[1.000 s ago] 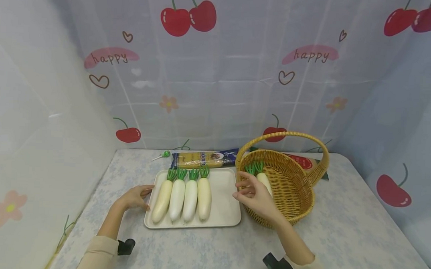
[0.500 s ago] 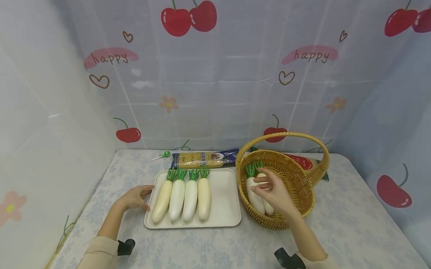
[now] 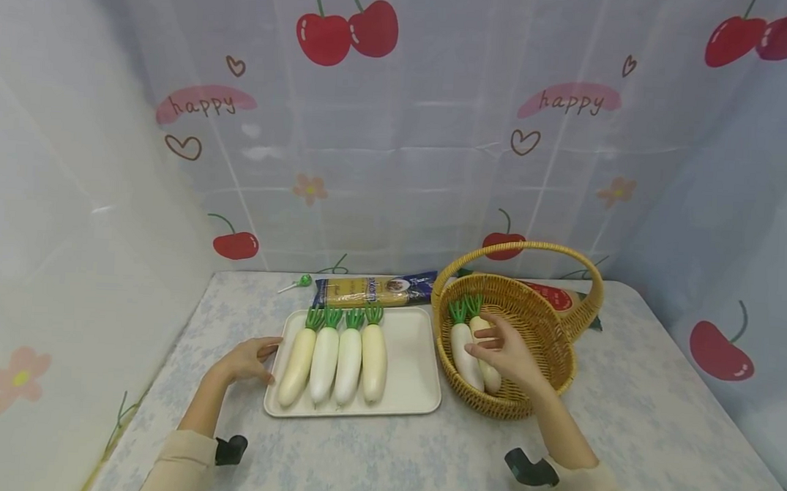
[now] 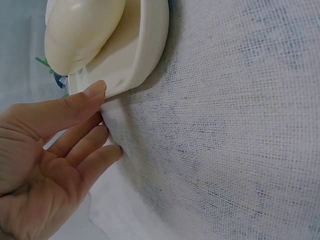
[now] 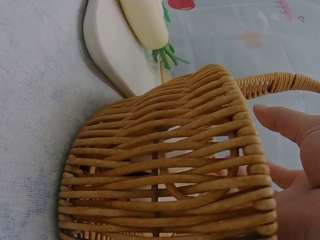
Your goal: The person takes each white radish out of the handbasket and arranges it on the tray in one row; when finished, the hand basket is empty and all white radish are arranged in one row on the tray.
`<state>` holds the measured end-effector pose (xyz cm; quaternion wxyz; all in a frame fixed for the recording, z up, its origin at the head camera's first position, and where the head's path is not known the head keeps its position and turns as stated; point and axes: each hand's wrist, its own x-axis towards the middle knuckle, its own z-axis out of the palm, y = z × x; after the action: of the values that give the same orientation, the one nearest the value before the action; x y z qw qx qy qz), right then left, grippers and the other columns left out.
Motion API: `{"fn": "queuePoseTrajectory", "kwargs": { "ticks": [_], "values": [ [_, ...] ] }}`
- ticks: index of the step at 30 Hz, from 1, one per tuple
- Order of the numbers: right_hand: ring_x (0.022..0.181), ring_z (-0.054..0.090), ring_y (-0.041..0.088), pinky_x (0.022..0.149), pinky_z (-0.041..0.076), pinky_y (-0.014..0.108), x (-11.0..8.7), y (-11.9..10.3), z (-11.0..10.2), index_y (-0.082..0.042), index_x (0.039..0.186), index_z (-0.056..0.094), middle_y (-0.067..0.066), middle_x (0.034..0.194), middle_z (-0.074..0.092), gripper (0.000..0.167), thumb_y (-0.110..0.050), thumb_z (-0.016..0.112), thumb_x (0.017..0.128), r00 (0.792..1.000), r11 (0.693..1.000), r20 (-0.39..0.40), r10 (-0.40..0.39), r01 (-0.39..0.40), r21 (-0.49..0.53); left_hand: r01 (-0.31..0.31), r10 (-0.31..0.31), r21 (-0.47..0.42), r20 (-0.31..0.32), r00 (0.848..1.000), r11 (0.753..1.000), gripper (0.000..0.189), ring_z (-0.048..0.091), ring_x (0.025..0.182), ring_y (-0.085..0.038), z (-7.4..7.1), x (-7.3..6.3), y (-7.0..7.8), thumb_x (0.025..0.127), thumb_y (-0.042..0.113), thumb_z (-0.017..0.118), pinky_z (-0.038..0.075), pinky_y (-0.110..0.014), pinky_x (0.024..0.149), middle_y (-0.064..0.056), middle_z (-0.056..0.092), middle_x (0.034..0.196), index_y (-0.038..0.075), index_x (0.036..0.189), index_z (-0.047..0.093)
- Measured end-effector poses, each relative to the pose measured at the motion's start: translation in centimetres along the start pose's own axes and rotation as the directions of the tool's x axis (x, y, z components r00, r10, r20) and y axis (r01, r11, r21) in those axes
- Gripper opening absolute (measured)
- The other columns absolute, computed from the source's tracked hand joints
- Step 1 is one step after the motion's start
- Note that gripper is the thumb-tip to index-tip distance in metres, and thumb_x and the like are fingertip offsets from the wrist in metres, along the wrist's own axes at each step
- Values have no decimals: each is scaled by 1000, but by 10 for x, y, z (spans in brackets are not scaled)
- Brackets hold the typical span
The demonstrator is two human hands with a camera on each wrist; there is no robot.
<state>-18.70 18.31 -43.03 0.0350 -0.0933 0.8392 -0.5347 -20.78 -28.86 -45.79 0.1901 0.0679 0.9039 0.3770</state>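
My left hand [image 3: 246,360] rests at the left edge of a cream tray [image 3: 403,400]. In the left wrist view its thumb touches the tray's corner and its other fingers lie loosely bent by the cloth. Several white radishes [image 3: 323,365] with green tops lie side by side on the tray. Over a wicker basket [image 3: 550,347] hovers my right hand [image 3: 510,353], fingers loosely bent and holding nothing visible. Beneath it in the basket lie a white radish [image 3: 466,355] and a cream radish [image 3: 491,376], the latter partly hidden by the fingers.
Behind the tray lies a packet of noodles [image 3: 365,291], with a green lollipop [image 3: 304,280] left of it. A red packet [image 3: 556,296] sits behind the basket, whose tall handle [image 3: 532,245] arches over it. A printed curtain [image 3: 397,165] encloses the table.
My right hand has moved right, from the basket's left rim to above its middle, uncovering the white radish inside. The left hand and the tray have stayed in place.
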Motion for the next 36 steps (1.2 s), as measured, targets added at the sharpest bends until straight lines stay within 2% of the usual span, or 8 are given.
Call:
{"fn": "queuePoseTrajectory", "kwargs": {
  "ticks": [7, 15, 25, 30, 36],
  "values": [
    [107, 55, 45, 84, 53, 48, 2, 6, 2, 8, 141, 32, 33, 120, 53, 72, -19, 69, 85, 999, 998, 44, 19, -17, -59, 8, -8, 9, -4, 1000, 1000, 87, 36, 129, -46, 0, 0, 0, 65, -9, 78, 38, -50, 104, -33, 34, 141, -12, 139, 34],
    [106, 56, 45, 81, 54, 46, 5, 8, 6, 8, 139, 34, 32, 116, 55, 70, -17, 70, 84, 998, 996, 39, 39, -36, -80, 8, -8, 10, -4, 1000, 1000, 86, 36, 129, -46, 0, 0, 0, 65, -8, 78, 38, -49, 104, -33, 35, 140, -12, 139, 34],
    [108, 55, 46, 76, 57, 40, 5, 10, 3, 8, 142, 29, 35, 120, 51, 73, -16, 69, 85, 996, 998, 57, 69, -69, -2, 16, -16, 10, -6, 1000, 1000, 87, 36, 129, -46, 1, 2, -1, 63, -10, 78, 38, -49, 104, -33, 35, 140, -13, 139, 34],
    [105, 57, 41, 75, 56, 40, 8, 13, -4, 7, 143, 28, 35, 122, 50, 75, -17, 69, 85, 995, 996, 38, 91, -91, 6, 18, -18, 21, -7, 1000, 1000, 87, 37, 129, -46, 1, 2, 0, 63, -9, 78, 38, -49, 104, -34, 35, 139, -13, 138, 35],
    [111, 52, 47, 85, 52, 48, 10, 16, -10, 6, 140, 35, 34, 127, 47, 69, -18, 69, 85, 996, 993, -31, 81, -83, -87, 22, -22, 24, -8, 1000, 999, 87, 37, 129, -46, 1, 3, 0, 63, -9, 78, 38, -49, 103, -34, 35, 140, -13, 138, 34]
  ]
}}
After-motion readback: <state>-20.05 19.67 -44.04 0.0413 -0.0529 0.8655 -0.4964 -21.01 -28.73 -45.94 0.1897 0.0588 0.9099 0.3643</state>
